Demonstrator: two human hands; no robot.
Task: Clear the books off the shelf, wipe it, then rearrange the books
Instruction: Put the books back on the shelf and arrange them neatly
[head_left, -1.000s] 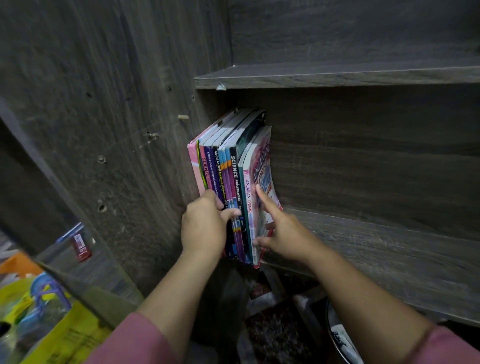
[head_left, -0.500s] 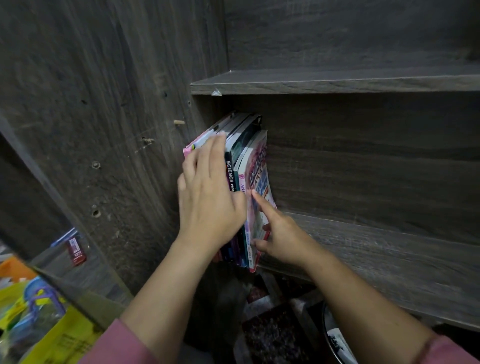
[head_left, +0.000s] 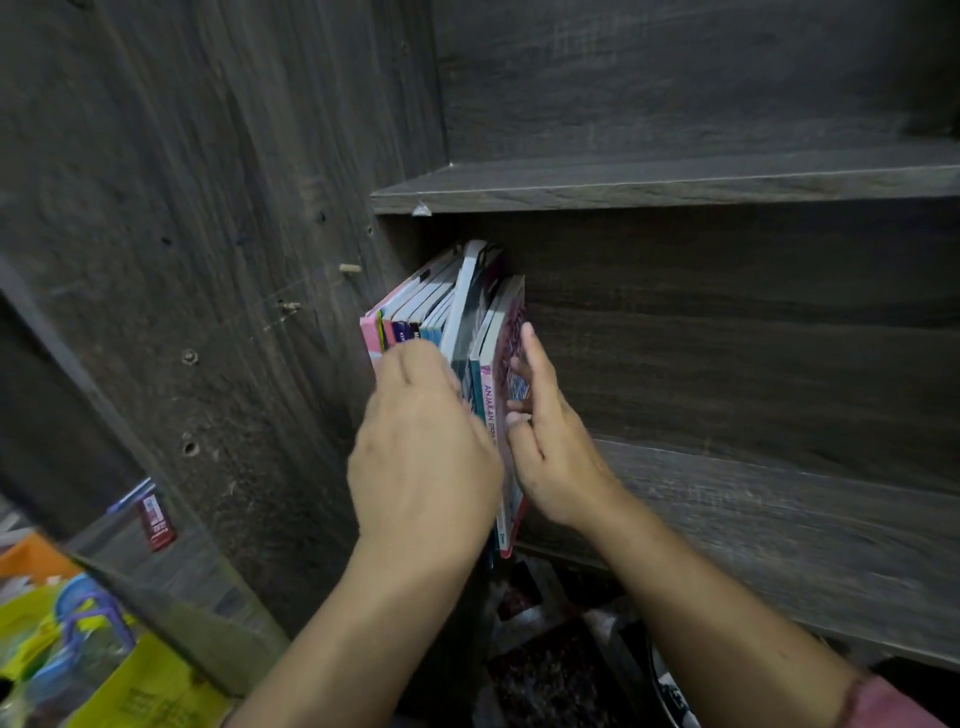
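— While standing spine-out, found where, this row of paperback books (head_left: 431, 312)?
— Upright at the left end of the dark wood lower shelf (head_left: 753, 519), hard against the side panel (head_left: 260, 260), beneath the upper shelf (head_left: 649, 187).
— And the grip?
— Left hand (head_left: 421, 452) over the spines, knuckles to the camera, fingers bent toward the row but blurred; impossible to tell whether gripping. Right hand (head_left: 556, 447) flat, fingers straight, pressing the pink cover of the rightmost book (head_left: 488, 410), spine lettered "ANJAKAN".
— Anything else in shot?
— Yellow bag (head_left: 130, 691) at lower left, outside the cabinet; pink sleeve (head_left: 893, 706) on the right forearm.
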